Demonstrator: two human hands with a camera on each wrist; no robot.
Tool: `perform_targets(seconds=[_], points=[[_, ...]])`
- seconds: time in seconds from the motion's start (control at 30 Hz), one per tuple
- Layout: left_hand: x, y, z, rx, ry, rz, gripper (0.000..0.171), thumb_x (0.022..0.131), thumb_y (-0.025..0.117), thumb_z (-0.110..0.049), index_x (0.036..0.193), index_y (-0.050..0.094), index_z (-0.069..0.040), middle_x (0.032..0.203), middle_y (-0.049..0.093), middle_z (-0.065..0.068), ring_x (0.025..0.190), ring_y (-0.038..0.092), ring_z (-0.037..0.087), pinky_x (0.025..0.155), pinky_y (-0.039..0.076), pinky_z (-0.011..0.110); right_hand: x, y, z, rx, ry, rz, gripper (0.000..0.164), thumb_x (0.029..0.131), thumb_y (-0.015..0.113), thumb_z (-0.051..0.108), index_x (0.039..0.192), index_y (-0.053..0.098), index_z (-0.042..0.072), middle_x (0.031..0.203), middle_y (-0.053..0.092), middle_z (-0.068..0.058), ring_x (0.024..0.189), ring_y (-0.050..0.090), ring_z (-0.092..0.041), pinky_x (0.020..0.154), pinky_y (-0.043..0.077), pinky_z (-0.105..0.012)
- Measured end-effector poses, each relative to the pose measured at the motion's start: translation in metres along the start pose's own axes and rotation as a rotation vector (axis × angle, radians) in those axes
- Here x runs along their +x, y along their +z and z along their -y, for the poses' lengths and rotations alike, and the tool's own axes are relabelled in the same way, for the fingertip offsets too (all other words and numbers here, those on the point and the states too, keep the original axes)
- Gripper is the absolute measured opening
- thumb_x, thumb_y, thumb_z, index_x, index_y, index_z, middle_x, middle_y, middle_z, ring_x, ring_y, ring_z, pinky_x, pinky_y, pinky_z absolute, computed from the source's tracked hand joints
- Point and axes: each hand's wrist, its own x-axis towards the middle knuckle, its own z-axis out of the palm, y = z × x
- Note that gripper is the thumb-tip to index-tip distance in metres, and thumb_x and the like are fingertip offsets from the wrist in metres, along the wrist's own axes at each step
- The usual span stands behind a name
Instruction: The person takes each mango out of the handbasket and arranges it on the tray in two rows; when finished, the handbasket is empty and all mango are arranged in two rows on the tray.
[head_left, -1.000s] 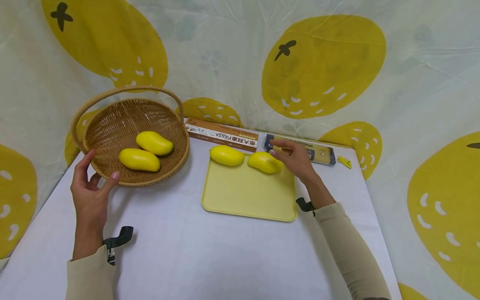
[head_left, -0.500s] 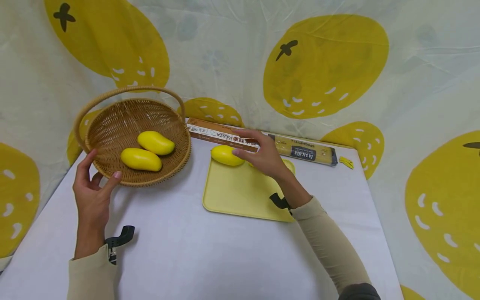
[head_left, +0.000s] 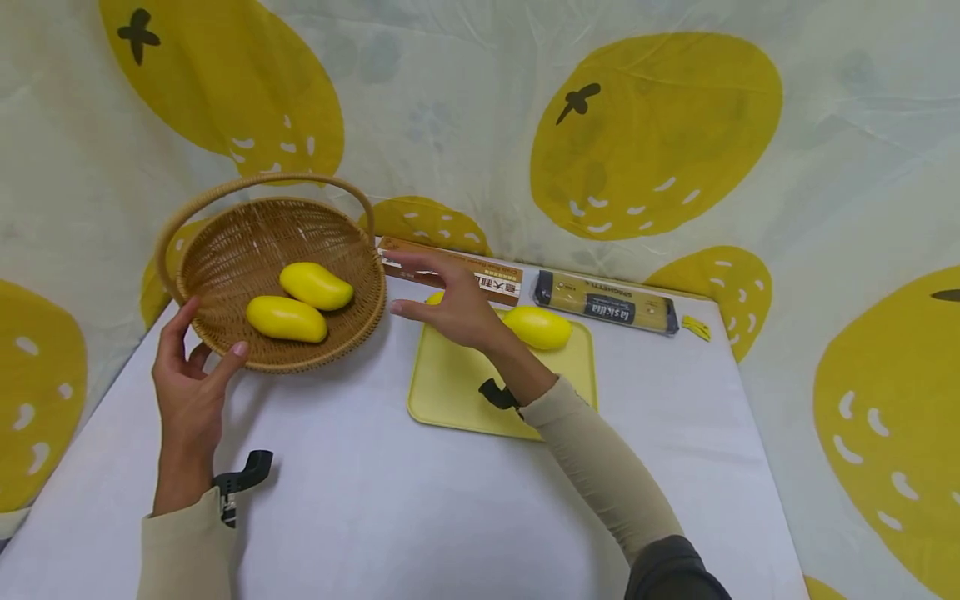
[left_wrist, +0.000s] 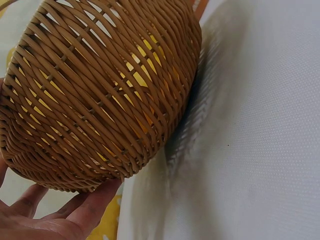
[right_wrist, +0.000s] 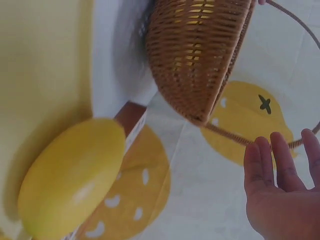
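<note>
My left hand holds the near left side of a round wicker basket, thumb at the rim and fingers under its side. In the left wrist view, my fingers press against the woven outside. Two yellow mangoes lie side by side inside. My right hand is spread with nothing in it, its fingertips close to the basket's right rim. Beneath and behind it is a pale yellow tray. On the tray sit a mango and a second mango, which my right hand mostly hides in the head view.
A brown and white pasta box lies along the back of the table, with a spaghetti packet to its right. Beside that is a small yellow item. A curtain printed with yellow fruit hangs right behind the white table.
My right hand has swept left from the right-hand mango, over the tray, to beside the basket, uncovering the spaghetti packet and covering the left-hand mango. The left hand keeps its hold on the basket.
</note>
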Motion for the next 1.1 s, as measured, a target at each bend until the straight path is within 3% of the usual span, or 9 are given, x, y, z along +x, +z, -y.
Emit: perform_targets(seconds=[0.4, 0.83, 1.1], points=[[0.000, 0.001, 0.001, 0.013, 0.000, 0.001, 0.082, 0.087, 0.078, 0.014, 0.158, 0.050, -0.015, 0.170, 0.037, 0.004, 0.145, 0.044, 0.032, 0.100, 0.056, 0.014, 0.040, 0.043, -0.007, -0.025, 0.092, 0.070, 0.062, 0.093, 0.084, 0.020, 0.151, 0.061, 0.019, 0.151, 0.063, 0.002, 0.138, 0.057, -0.014, 0.122, 0.046, -0.045], [-0.003, 0.001, 0.000, 0.013, 0.004, 0.000, 0.082, 0.087, 0.077, 0.015, 0.158, 0.050, -0.015, 0.169, 0.037, 0.002, 0.146, 0.043, 0.032, 0.099, 0.057, 0.014, 0.079, 0.080, -0.019, -0.092, 0.206, 0.133, 0.061, 0.096, 0.081, 0.022, 0.153, 0.058, 0.026, 0.157, 0.057, 0.008, 0.146, 0.051, -0.014, 0.121, 0.040, -0.020], [-0.003, 0.001, 0.001, 0.002, 0.003, -0.003, 0.083, 0.086, 0.076, 0.018, 0.158, 0.050, -0.015, 0.169, 0.037, 0.002, 0.145, 0.043, 0.032, 0.099, 0.057, 0.014, 0.097, 0.093, -0.022, -0.139, 0.285, 0.161, 0.061, 0.095, 0.081, 0.022, 0.151, 0.059, 0.032, 0.159, 0.055, 0.011, 0.149, 0.051, -0.020, 0.124, 0.045, -0.033]])
